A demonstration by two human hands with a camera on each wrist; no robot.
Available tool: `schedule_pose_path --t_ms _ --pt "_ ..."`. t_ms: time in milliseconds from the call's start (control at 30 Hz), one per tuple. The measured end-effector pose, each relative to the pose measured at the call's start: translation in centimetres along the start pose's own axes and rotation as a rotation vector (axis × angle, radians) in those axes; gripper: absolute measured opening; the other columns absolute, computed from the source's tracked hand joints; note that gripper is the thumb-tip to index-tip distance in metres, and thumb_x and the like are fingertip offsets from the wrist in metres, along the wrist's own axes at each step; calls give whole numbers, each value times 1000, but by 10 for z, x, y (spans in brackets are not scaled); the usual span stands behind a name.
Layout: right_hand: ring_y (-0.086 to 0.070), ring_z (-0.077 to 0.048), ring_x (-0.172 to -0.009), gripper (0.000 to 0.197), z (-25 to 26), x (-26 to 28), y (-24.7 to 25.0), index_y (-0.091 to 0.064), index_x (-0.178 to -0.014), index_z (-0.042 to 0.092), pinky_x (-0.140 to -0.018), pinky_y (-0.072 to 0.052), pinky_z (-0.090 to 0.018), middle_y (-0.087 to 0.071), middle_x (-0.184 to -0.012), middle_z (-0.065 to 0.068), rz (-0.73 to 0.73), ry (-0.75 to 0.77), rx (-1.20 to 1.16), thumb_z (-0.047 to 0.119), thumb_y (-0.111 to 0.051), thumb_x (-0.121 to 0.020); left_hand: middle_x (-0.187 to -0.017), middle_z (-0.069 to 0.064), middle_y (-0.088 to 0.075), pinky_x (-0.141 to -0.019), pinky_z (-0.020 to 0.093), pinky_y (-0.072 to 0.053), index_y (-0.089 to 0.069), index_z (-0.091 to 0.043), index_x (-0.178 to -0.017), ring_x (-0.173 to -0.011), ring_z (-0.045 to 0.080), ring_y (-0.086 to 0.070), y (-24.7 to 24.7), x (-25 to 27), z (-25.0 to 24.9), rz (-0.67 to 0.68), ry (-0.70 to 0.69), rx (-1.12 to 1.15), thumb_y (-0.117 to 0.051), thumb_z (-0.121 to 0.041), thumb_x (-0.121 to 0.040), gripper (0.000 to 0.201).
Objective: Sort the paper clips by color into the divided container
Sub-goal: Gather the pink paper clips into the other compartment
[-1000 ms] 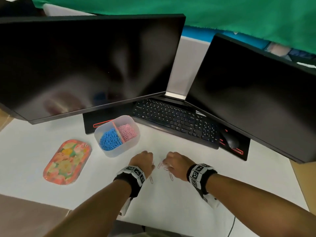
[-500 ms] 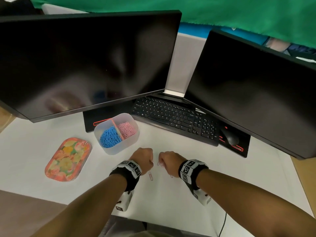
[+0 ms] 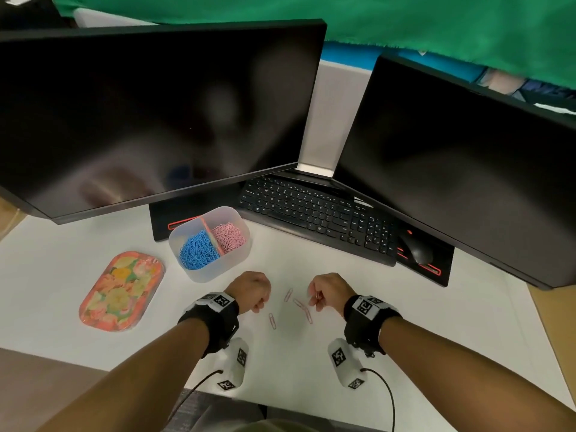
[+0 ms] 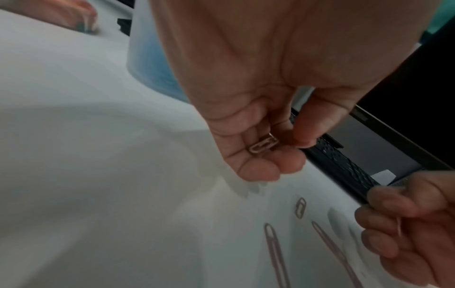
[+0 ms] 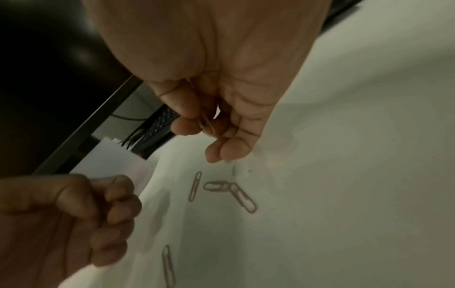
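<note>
A translucent divided container [image 3: 231,262] stands before the left monitor, with blue clips [image 3: 198,251] in its left half and pink clips [image 3: 230,237] in its right half. Several loose pink clips [image 3: 300,304] lie on the white table between my hands. My left hand [image 3: 252,290] is curled, and in the left wrist view its thumb and fingers pinch a pink paper clip [image 4: 263,145]. My right hand [image 3: 327,291] also pinches a pink paper clip [image 5: 206,123] a little above the table. One more clip [image 3: 272,321] lies nearer to me.
A flowered orange tray [image 3: 121,291] lies left of the container. A black keyboard [image 3: 314,213] and a mouse [image 3: 417,251] sit behind the hands under two dark monitors [image 3: 149,113]. The table's front edge [image 3: 280,400] is close to my forearms.
Both hands have lifted from the table and moved apart, each with a pink clip pinched. The loose clips between them now show uncovered.
</note>
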State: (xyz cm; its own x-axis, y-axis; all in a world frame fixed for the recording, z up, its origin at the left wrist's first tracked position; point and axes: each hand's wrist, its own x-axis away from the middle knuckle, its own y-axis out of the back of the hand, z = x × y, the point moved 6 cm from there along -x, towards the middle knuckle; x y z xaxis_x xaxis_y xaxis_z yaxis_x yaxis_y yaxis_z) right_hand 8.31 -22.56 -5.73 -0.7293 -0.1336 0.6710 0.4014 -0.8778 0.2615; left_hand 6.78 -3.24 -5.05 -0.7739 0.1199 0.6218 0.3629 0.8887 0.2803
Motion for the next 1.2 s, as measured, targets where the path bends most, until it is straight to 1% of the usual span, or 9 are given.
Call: schedule_pose_path --t_ms 133,300,400,533,733,867,967,1067,1200 --pt "-50 -24 -57 16 7 6 -6 -58 -61 5 -53 -39 -26 -58 -59 -13 37 35 24 12 -44 -63 -79 -7 -57 -65 19 -43 -60 -21 -84 -74 12 -55 -12 2 -7 40 -196 -420 -62 -17 -79 8" --pt "-54 -11 -68 15 10 12 -18 -54 -74 21 -57 -40 -17 -56 -79 7 -30 248 559 9 -54 -82 -108 -5 -49 -85 26 -45 -62 -22 -108 -96 18 -57 -35 6 3 146 -400 -874 -64 -27 -84 24" --pt "-53 -19 -81 15 9 12 -31 -50 -79 21 -70 -44 -26 -52 -91 3 -31 344 730 7 -55 -81 -112 0 -51 -86 32 -49 -65 -17 -102 -95 23 -60 -40 6 2 149 -442 -933 -57 -27 -90 18" --pt "-52 -24 -76 20 13 8 -40 -43 -79 18 -64 -42 -30 -52 -85 -2 -31 366 786 -2 -47 -80 -106 4 -54 -83 35 -51 -61 -14 -100 -89 26 -61 -44 7 1 94 -443 -954 -50 -21 -93 15" --pt "-53 -23 -86 23 9 3 -41 -46 -92 18 -75 -47 -32 -54 -100 -4 7 306 773 -2 -44 -82 -93 8 -67 -76 33 -51 -55 -13 -101 -85 25 -64 -28 0 -5 -58 -381 -629 -47 -14 -93 12" --pt "-52 -18 -90 29 5 1 -29 -53 -115 15 -77 -41 -27 -52 -102 -1 40 197 574 9 -36 -92 -98 7 -66 -75 27 -49 -57 -16 -110 -84 20 -61 -18 -13 -4 -77 -213 -393 -42 -10 -94 23" --pt "-54 -20 -76 26 0 -1 -13 -62 -95 11 -67 -42 -29 -55 -84 -4 42 20 160 9 -36 -91 -84 5 -61 -56 23 -43 -62 -14 -92 -65 16 -56 -19 -20 0 20 -60 -90 -35 -3 -90 30" --pt "-54 -25 -61 27 -4 3 -4 -59 -71 2 -53 -45 -30 -52 -76 -15 30 -72 -305 -4 -35 -84 -72 6 -56 -51 25 -42 -61 -8 -76 -57 17 -53 -21 -24 -7 57 35 63 -35 -1 -87 29" --pt "-52 -25 -55 28 -4 7 -2 -53 -62 1 -50 -44 -30 -47 -68 -14 36 -82 -476 -10 -33 -79 -78 4 -59 -60 26 -41 -63 -8 -85 -68 19 -54 -27 -29 -14 -16 4 -233 -52 -17 -88 14"
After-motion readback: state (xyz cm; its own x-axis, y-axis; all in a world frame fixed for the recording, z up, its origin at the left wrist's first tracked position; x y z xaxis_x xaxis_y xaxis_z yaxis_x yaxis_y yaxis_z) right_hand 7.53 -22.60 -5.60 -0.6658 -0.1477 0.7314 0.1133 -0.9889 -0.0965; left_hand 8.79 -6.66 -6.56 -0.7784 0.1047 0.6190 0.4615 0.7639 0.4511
